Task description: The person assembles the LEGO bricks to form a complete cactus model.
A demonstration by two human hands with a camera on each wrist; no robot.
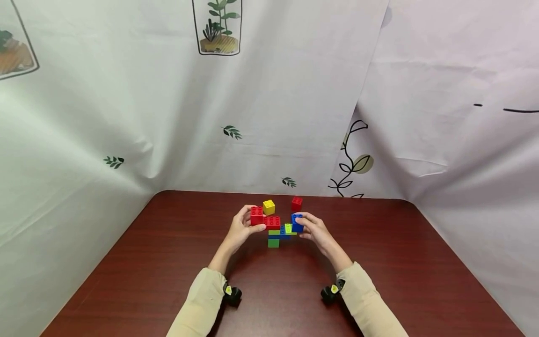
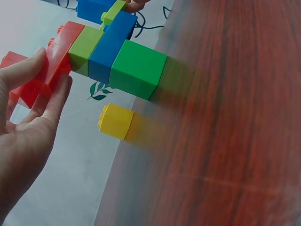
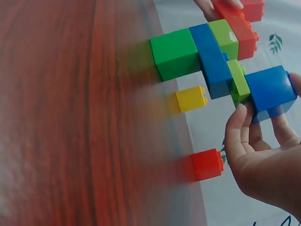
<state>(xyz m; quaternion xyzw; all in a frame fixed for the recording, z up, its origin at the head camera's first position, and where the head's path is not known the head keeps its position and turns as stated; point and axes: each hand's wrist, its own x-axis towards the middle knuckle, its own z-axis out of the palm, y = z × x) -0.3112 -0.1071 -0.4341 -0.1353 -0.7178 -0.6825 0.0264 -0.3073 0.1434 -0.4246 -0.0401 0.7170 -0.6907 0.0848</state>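
Observation:
A stack of toy building bricks stands mid-table. Its green brick (image 1: 273, 243) is at the bottom, then a long blue brick (image 3: 210, 61), a lime brick (image 2: 86, 51) and a long red brick (image 1: 273, 223). At the stack's upper left, my left hand (image 1: 241, 230) pinches a red brick (image 1: 257, 216) against the long red one, thumb in front and fingers behind. On the right, my right hand (image 1: 316, 231) grips a blue brick (image 1: 297, 223) over a thin lime brick (image 3: 239, 82), which sits on the long blue brick's other end. A fingertip is right at the thin lime brick.
Behind the stack, a loose yellow brick (image 1: 268, 207) and a loose red brick (image 1: 296, 203) stand near the far edge of the brown wooden table (image 1: 168, 262). A white printed cloth (image 1: 269, 117) hangs behind the table and along its sides.

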